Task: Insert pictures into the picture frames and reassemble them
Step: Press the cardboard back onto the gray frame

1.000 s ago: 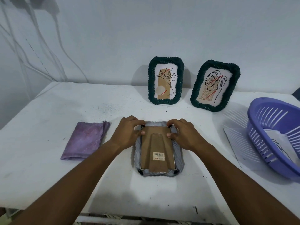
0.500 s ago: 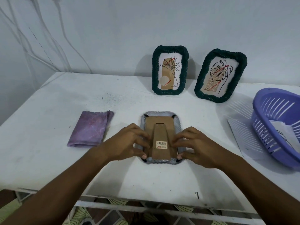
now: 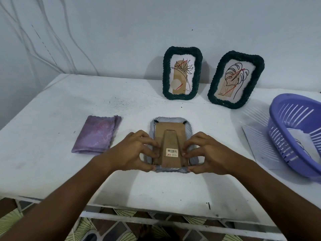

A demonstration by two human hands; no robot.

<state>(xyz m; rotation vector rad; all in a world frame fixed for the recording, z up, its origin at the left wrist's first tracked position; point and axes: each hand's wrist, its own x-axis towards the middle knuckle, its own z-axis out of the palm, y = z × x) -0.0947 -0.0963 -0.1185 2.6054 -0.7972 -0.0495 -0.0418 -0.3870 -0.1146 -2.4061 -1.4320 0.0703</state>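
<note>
Nearby: cloth (image 3: 97,134) left | basket (image 3: 295,136) right | both hands' fingers (image 3: 152,154) pinching grey frame (image 3: 171,169)

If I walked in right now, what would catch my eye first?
Two hands working at the near corners of a grey frame lying face down mid-table, cardboard back up. Behind it, two green frames with leaf drawings lean on the wall. A purple basket sits far right.

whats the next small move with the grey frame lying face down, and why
Probably turn the two lower clips over the backing board. Both hands, left hand and right hand, pinch the lower corners of the grey frame, and the top clips look already closed.
</note>
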